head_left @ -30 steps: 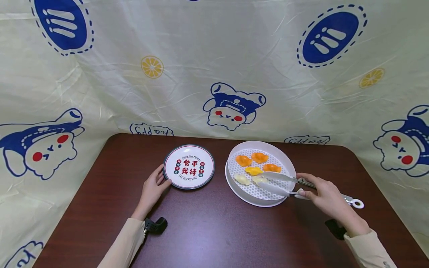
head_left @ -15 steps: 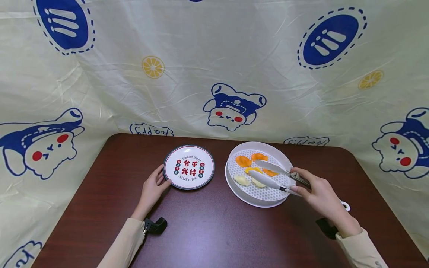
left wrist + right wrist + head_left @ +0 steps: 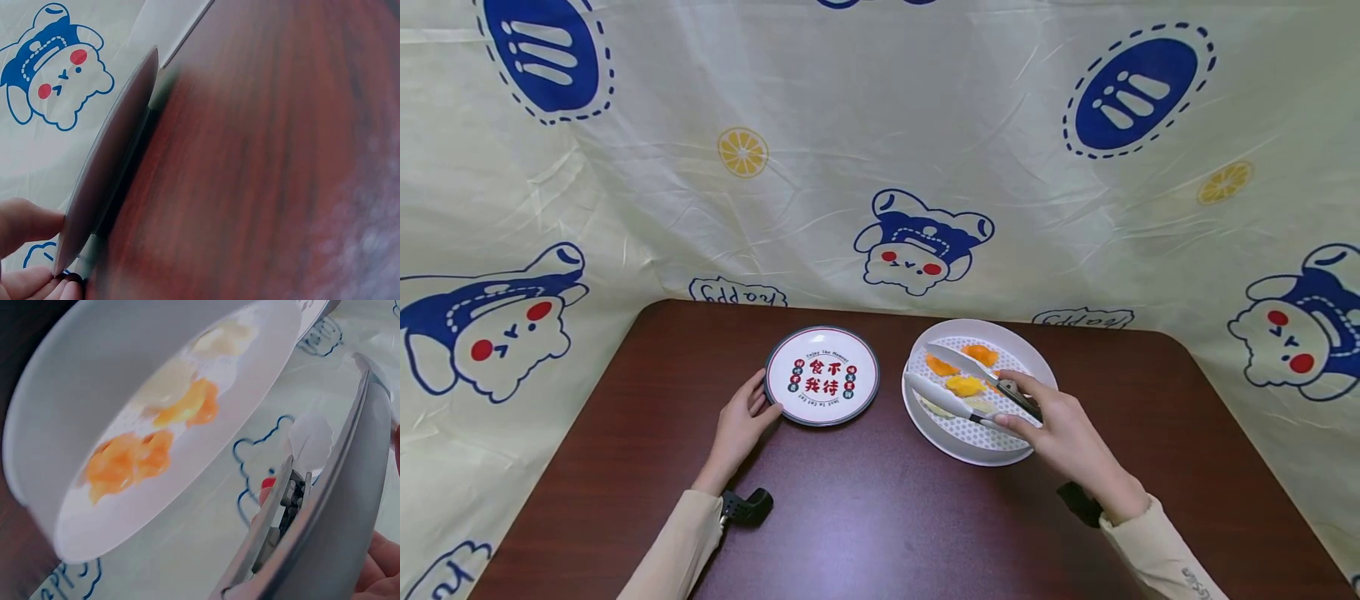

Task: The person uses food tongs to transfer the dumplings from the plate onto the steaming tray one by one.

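Observation:
My left hand (image 3: 737, 429) pinches the left rim of a round white plate (image 3: 850, 408) with red and dark printed characters. In the left wrist view the plate (image 3: 109, 169) shows edge-on, thumb (image 3: 28, 225) on one side and fingers on the other. Tongs (image 3: 942, 397) with pale tips are in my right hand (image 3: 1067, 429). Their arms stand apart above a white steamer basket (image 3: 940, 435) with a perforated bottom. Inside lie orange dumplings (image 3: 981, 355), a yellow dumpling (image 3: 965, 386) and pale dumplings (image 3: 981, 406), partly hidden by the tongs. Nothing is between the tongs' tips.
Both dishes rest on a dark brown table (image 3: 820, 517). Behind it hangs a pale curtain (image 3: 820, 233) printed with blue bears. A black wrist camera (image 3: 748, 507) sits on the left wrist, another on the right.
My right hand has moved left with the tongs, whose tips now reach the basket's left side. The left hand and plate stay put.

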Demonstrator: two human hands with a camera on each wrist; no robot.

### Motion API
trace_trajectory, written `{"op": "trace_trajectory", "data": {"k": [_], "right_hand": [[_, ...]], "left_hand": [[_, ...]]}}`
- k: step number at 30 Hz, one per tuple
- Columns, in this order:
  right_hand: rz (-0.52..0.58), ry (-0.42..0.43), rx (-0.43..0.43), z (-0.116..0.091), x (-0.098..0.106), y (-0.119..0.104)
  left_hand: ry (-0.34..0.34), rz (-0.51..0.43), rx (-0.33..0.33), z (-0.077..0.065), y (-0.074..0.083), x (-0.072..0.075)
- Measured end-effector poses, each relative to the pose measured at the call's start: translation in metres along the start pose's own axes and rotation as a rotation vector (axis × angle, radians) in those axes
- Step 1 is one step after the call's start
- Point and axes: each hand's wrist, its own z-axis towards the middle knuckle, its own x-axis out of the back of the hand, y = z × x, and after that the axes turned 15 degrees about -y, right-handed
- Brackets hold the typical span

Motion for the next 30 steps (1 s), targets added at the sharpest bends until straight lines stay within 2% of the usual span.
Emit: {"op": "trace_trajectory", "data": {"k": [10, 24, 30], "right_hand": [[0.084, -0.038, -0.014, 0.019, -0.018, -0.030], [0.124, 0.125, 0.053, 0.028, -0.061, -0.071], [0.145, 0.156, 0.028, 0.030, -0.075, -0.081]], "left_hand": [[-0.002, -0.009, -0.002, -0.001, 0.001, 0.000], [0.003, -0.005, -0.007, 0.000, -0.002, 0.001], [0.006, -0.009, -0.005, 0.001, -0.004, 0.001]]}}
